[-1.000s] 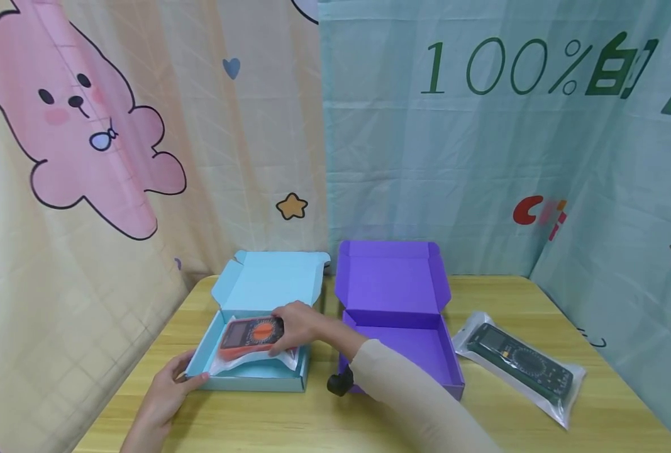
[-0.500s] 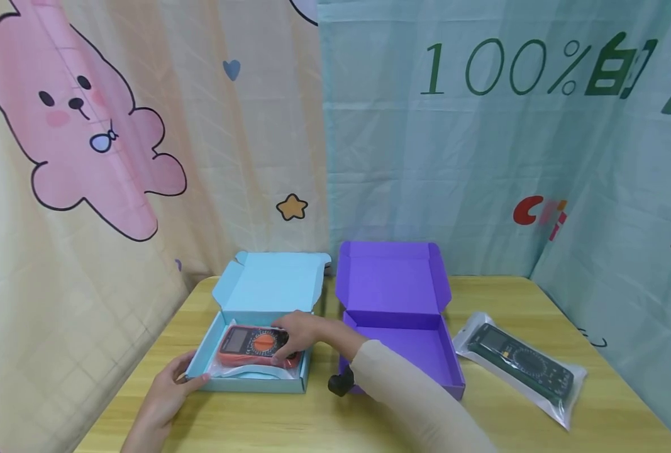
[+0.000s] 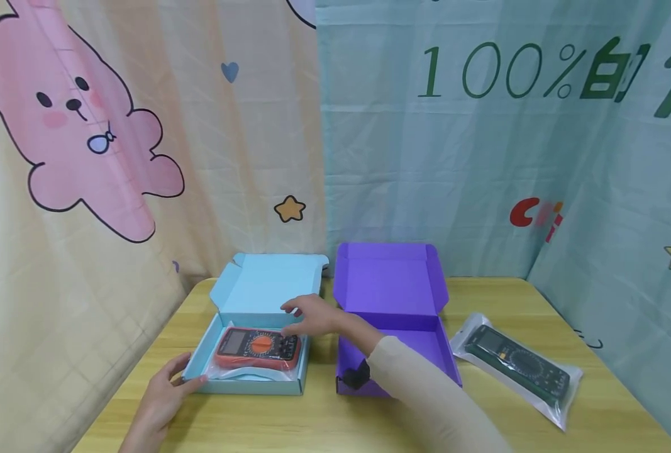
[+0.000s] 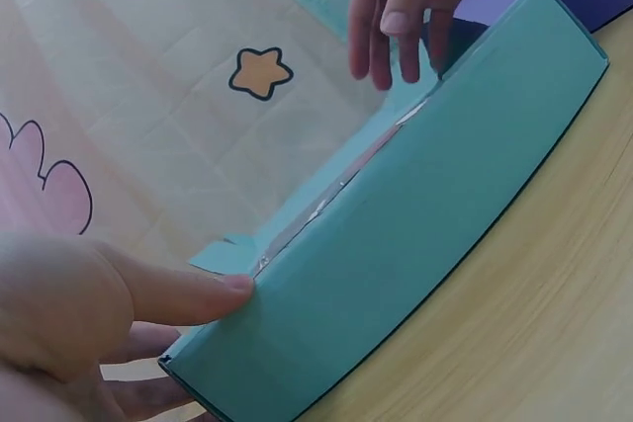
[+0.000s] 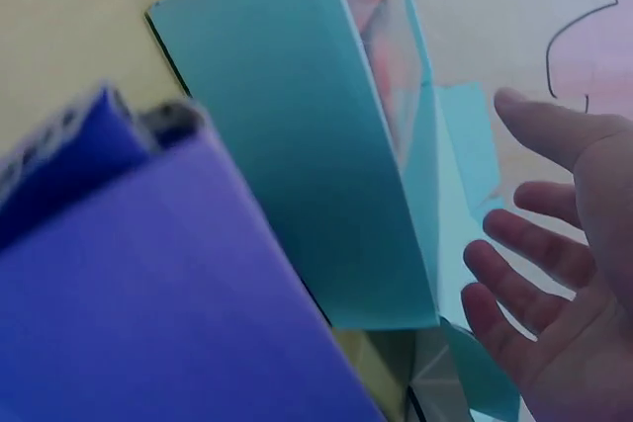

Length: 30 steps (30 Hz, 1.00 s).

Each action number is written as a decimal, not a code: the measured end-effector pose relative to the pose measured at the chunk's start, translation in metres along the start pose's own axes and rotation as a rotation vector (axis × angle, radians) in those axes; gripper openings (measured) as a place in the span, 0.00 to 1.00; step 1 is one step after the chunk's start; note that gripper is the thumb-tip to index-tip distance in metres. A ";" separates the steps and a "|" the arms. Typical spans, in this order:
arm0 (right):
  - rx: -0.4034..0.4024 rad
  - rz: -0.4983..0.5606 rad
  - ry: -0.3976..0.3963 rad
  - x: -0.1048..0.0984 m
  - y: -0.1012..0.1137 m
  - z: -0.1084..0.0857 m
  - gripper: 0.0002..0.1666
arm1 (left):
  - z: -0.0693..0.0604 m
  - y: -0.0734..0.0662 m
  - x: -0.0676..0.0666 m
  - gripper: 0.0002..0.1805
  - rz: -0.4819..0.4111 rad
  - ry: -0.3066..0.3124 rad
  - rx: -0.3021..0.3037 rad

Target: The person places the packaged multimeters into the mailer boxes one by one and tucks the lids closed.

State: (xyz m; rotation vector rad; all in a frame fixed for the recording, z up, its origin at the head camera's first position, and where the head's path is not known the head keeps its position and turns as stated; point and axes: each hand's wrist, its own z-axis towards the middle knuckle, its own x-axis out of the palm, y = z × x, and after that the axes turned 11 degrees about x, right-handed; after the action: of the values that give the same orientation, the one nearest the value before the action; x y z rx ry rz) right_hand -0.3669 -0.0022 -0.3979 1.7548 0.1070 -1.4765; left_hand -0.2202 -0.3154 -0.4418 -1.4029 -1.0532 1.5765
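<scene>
Take the light-blue cardboard box (image 3: 250,385) as the clock's centre, its raised lid at 12. A red-orange rectangular multimeter with a black face and orange dial (image 3: 260,346) lies flat inside it, wrapped in a clear plastic bag (image 3: 256,373), its display end towards 9 and its socket end towards 3. The person's left hand (image 3: 161,393) is at 8 o'clock, gripping the box's near-left corner with the thumb over the edge. The right hand (image 3: 315,316) is at 2 o'clock, over the box's right edge, its thumb and fingers spread wide and holding nothing.

The step looks like settling the wrapped meter into the box, and its flat lie suggests that is about done. The next move probably calls for lifting the right hand clear while the left steadies the corner.

At 3 o'clock stands an open purple cardboard box (image 3: 417,345); farther out at 3, a dark-green multimeter with a black face (image 3: 519,362) lies bagged on the wood-grain table (image 3: 324,421), perhaps to be handled later.

Between 1 and 2 o'clock, green print reading "100%" (image 3: 499,68) shows on the blue-green fabric curtain (image 3: 403,170), followed by the Chinese character 的 and another the frame cuts off. The meters' markings are too small to read, so no brand can be told.
</scene>
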 end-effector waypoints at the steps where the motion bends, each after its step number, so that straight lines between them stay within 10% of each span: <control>1: 0.007 0.011 -0.024 -0.003 -0.002 -0.001 0.36 | -0.001 -0.002 -0.001 0.48 0.011 0.001 0.005; 12: 0.066 0.117 -0.315 -0.038 -0.018 -0.007 0.25 | 0.020 -0.054 -0.024 0.46 0.230 -0.013 0.298; 20: 0.199 0.199 -0.271 -0.049 -0.031 -0.003 0.31 | 0.078 -0.078 -0.023 0.42 0.157 -0.034 0.237; 30: 0.283 0.247 -0.250 -0.057 -0.041 0.008 0.29 | 0.133 -0.064 -0.016 0.37 0.106 -0.128 0.209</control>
State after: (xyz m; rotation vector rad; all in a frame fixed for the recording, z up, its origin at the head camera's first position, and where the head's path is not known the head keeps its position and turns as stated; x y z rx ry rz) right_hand -0.4136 0.0442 -0.3704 1.7102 -0.4526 -1.5682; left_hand -0.3492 -0.3189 -0.3688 -1.2472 -0.8694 1.8174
